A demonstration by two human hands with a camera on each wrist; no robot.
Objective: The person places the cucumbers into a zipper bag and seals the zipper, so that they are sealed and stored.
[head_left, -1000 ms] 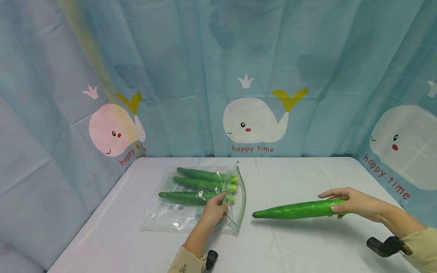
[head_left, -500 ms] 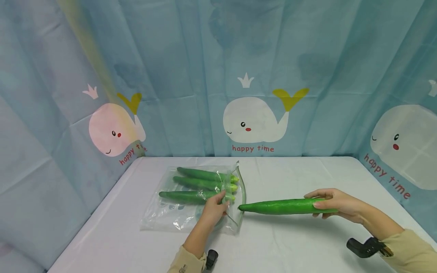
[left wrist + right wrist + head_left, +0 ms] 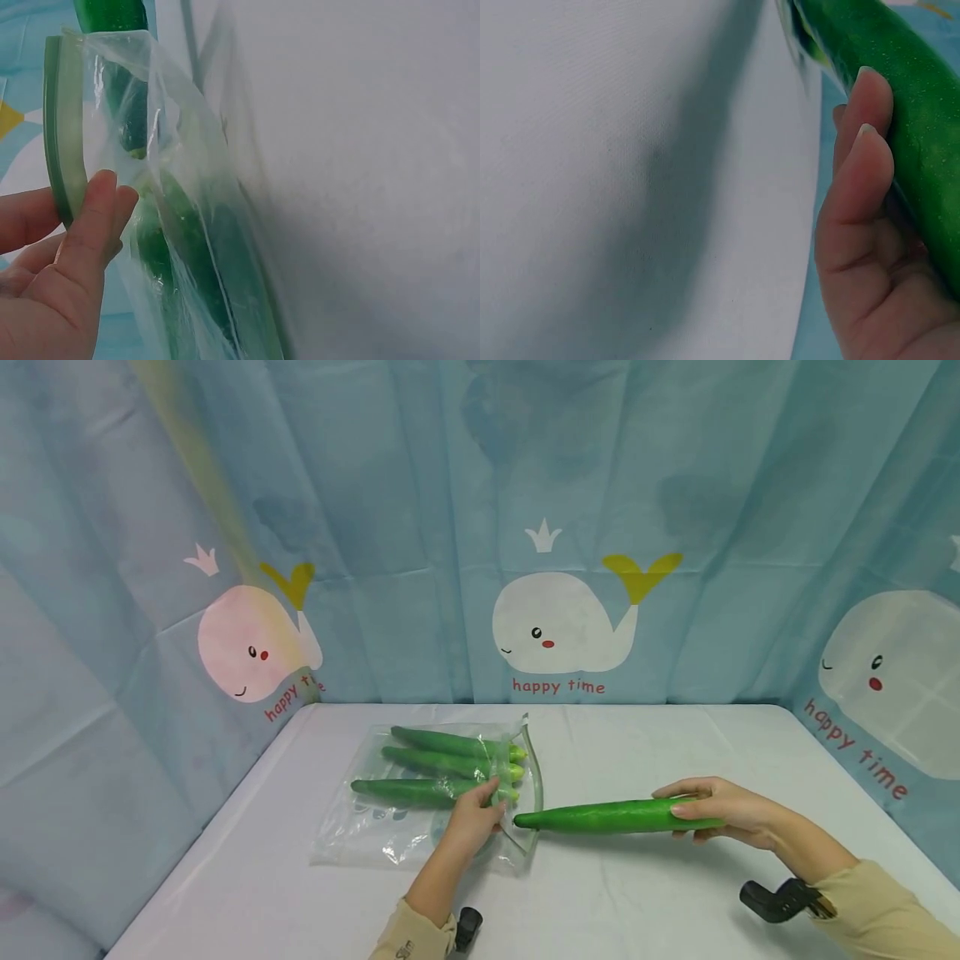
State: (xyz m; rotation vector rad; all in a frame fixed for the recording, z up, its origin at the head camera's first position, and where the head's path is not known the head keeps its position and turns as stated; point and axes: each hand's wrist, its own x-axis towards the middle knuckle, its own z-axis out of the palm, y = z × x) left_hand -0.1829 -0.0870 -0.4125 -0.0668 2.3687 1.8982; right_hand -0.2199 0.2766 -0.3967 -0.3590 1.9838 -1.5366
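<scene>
A clear zip bag point(image 3: 352, 843) lies flat on the table with its green-edged mouth to the right. Inside it are three dark green cucumbers point(image 3: 420, 791), their yellowish ends toward the mouth. My left hand point(image 3: 471, 822) pinches the upper side of the bag's mouth; the left wrist view shows the green zip strip point(image 3: 54, 127) between thumb and fingers. My right hand point(image 3: 723, 812) grips a brighter green cucumber point(image 3: 600, 817) near its thick right end. That cucumber is held roughly level above the table, its narrow tip at the bag's mouth by my left fingers.
The white table point(image 3: 637, 910) reaches back to a blue curtain point(image 3: 420, 635) printed with whales, which also encloses both sides. A black wrist device point(image 3: 780, 900) sits at my right cuff, and another point(image 3: 468, 928) at my left.
My right hand has carried the bright cucumber leftward, bringing its tip from right of the bag to the bag's mouth. The left hand keeps its hold on the bag in the same place.
</scene>
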